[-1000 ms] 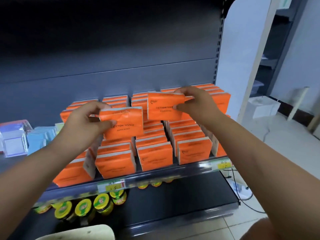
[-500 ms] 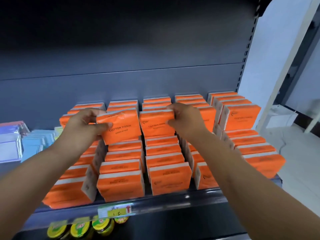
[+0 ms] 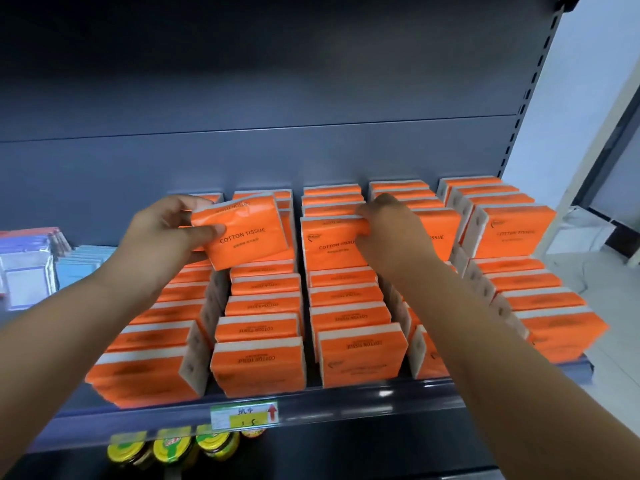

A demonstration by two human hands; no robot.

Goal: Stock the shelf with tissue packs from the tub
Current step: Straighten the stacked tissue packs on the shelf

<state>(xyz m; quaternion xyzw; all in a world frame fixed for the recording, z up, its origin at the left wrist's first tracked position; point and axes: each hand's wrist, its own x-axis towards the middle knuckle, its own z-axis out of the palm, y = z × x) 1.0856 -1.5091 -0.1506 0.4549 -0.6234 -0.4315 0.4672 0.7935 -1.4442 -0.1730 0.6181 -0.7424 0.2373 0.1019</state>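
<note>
Your left hand (image 3: 162,233) pinched one cotton tissue pack (image 3: 249,237) by its end, your right hand (image 3: 391,233) a second pack (image 3: 329,249) by its top, toward the back of the shelf (image 3: 346,407); both seemed light, squashy, slick-wrapped.

Shiny wrap, matt metal
Your tissue packs (image 3: 258,368) wear glossy orange plastic film; the shelf (image 3: 381,405) beneath them looks like smooth grey painted metal, and the jars (image 3: 173,448) under the shelf have glossy lids.
</note>
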